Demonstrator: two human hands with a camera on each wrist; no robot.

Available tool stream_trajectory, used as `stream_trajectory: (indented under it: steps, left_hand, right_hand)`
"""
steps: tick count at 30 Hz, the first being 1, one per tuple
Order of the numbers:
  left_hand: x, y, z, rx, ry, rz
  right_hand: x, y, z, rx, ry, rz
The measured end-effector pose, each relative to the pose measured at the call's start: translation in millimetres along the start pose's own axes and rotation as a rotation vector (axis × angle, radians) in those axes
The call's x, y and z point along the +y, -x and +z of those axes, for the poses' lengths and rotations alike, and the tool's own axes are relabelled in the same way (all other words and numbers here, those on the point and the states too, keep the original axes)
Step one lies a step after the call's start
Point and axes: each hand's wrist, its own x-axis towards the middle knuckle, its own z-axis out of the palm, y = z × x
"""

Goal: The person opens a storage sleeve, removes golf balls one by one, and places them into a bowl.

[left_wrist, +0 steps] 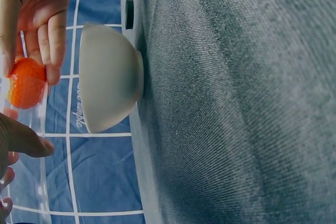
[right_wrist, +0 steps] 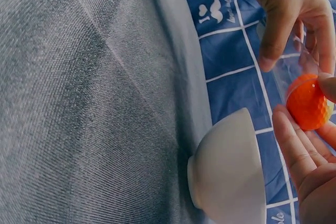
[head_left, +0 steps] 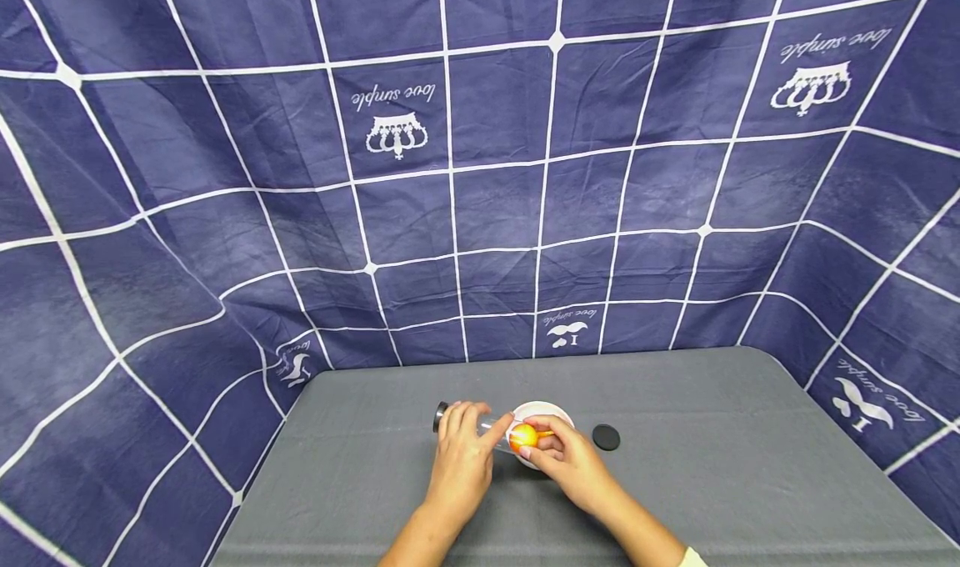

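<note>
My left hand (head_left: pixel 460 459) grips a clear plastic tube (head_left: pixel 487 423), which lies nearly level and has a black cap (head_left: pixel 439 417) at its left end. At the tube's right end, an orange dimpled ball (right_wrist: pixel 308 103) that looks like a golf ball sits partly inside the mouth. The thumb and fingers of my right hand (head_left: pixel 576 460) hold this ball. A white bowl (left_wrist: pixel 109 77) stands on the table just under the tube's mouth and the right hand. Both hands hide part of the bowl in the head view.
A round black lid (head_left: pixel 606 437) lies on the grey cloth-covered table (head_left: pixel 712 484), to the right of the bowl. Behind and at both sides hangs a blue curtain (head_left: pixel 495 208) with white grid lines.
</note>
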Motion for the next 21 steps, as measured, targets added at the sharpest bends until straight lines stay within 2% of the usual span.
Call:
stream_trajectory:
  steps: [13,21]
  left_hand:
    - [-1.4,1.6,2.1,0.032,0.044,-0.044]
    - [0.7,2.1,1.6,0.017,0.093,-0.13]
  right_hand:
    - [-5,-1,-3,0.001,-0.021,-0.018]
    - [-13,-5,-9,0.029,-0.004,-0.013]
